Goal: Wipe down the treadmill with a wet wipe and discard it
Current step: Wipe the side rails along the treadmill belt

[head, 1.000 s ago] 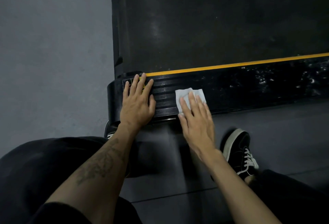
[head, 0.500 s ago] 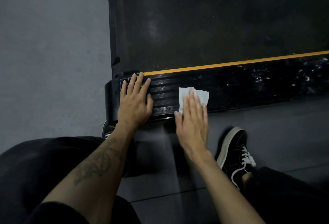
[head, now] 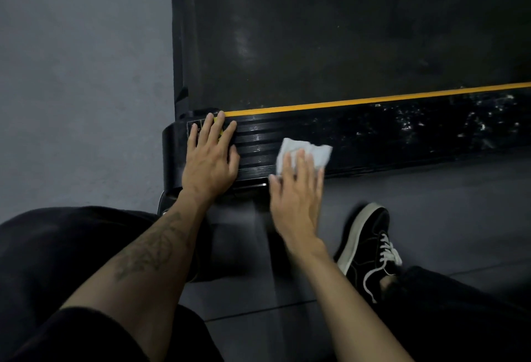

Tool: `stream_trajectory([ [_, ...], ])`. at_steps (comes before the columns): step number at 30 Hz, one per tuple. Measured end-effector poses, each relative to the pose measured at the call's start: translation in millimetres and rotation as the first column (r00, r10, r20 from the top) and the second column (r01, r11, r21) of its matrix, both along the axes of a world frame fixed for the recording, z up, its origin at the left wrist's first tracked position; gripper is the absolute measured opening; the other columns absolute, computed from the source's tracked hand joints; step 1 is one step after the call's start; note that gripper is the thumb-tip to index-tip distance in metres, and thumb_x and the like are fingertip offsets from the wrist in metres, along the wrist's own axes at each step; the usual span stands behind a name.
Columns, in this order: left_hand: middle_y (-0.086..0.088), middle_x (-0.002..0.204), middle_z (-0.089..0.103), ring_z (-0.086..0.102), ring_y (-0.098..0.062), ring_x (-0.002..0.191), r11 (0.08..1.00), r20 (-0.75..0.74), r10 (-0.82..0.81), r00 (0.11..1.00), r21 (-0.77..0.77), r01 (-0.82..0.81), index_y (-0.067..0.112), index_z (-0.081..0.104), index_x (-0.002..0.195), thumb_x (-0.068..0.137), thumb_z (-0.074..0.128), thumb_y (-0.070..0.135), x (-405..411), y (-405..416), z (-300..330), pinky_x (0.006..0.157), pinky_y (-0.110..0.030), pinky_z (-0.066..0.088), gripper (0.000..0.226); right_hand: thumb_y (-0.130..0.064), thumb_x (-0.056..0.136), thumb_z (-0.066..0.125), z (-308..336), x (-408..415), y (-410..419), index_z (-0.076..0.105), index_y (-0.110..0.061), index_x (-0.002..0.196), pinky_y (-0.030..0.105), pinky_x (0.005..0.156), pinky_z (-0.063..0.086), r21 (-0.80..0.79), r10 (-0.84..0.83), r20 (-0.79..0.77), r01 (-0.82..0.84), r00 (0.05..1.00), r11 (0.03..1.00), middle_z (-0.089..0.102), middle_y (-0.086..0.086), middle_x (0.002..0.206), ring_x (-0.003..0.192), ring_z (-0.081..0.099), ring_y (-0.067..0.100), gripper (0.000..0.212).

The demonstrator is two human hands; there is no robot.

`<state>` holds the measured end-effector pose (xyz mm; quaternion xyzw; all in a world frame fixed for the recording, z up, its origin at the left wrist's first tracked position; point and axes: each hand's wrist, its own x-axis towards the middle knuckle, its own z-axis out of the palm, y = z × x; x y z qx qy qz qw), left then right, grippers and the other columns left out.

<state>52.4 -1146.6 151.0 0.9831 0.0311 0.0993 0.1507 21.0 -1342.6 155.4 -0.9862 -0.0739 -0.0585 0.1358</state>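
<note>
The right hand (head: 296, 189), fingers flat, has slid the wet wipe (head: 306, 154) rightward along the treadmill's side rail (head: 402, 137); left hand (head: 211, 157) rests flat, bracing. Wiping continues.

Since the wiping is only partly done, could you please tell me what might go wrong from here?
The crumpled white wet wipe lies under the right hand with flat fingers, so it could bunch up or slip out. White specks farther right on the black ribbed treadmill side rail could be missed. The left hand covers rail that stays unwiped.
</note>
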Motion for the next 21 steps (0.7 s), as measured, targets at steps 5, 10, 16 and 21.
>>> stream_trajectory([
  [5, -0.012, 0.167, 0.031, 0.022, -0.030, 0.157, 1.000, -0.014, -0.001, 1.000, -0.013, 0.001, 0.013, 0.046, 0.154, 0.099, 0.034, 0.036, -1.3, -0.6, 3.5, 0.127, -0.055, 0.015, 0.060, -0.040, 0.104, 0.036, 0.7, 1.4, -5.6, 0.043, -0.021, 0.156, 0.054, 0.125, 0.015, -0.089, 0.351, -0.020, -0.352, 0.936, 0.932, 0.036, 0.006, 0.165, 0.153, 0.030, 0.025, 0.056],
  [10, -0.011, 0.168, 0.027, 0.019, -0.029, 0.158, 1.000, -0.043, -0.009, 0.999, 0.000, 0.009, 0.014, 0.043, 0.155, 0.101, 0.032, 0.036, -1.6, -0.2, 5.1, 0.128, -0.054, 0.013, 0.060, -0.040, 0.105, 0.031, -2.8, 10.7, -37.0, 0.035, -0.019, 0.160, 0.053, 0.127, 0.012, -0.069, 0.130, -0.037, -0.133, 0.991, 0.989, 0.025, 0.003, 0.169, 0.157, 0.019, 0.022, 0.058],
  [16, -0.012, 0.168, 0.028, 0.019, -0.030, 0.157, 1.000, -0.054, -0.007, 0.998, -0.013, 0.006, 0.013, 0.043, 0.155, 0.100, 0.030, 0.037, -2.4, -1.4, 6.7, 0.128, -0.055, 0.013, 0.062, -0.046, 0.104, 0.035, -4.9, -9.7, 4.5, 0.025, -0.012, 0.162, 0.050, 0.129, 0.006, -0.024, 0.221, -0.055, -0.222, 0.974, 0.975, 0.015, 0.012, 0.171, 0.159, 0.008, 0.029, 0.068],
  [21, -0.018, 0.162, 0.037, 0.026, -0.036, 0.154, 0.994, -0.089, 0.085, 0.992, -0.054, -0.090, 0.005, 0.052, 0.145, 0.100, 0.041, 0.028, 8.0, -18.1, 17.2, 0.127, -0.053, 0.018, 0.051, -0.040, 0.102, 0.037, -7.4, 14.5, -57.4, 0.035, -0.016, 0.160, 0.051, 0.126, 0.016, -0.122, 0.348, -0.017, -0.347, 0.937, 0.930, 0.022, 0.010, 0.170, 0.156, 0.022, 0.028, 0.062],
])
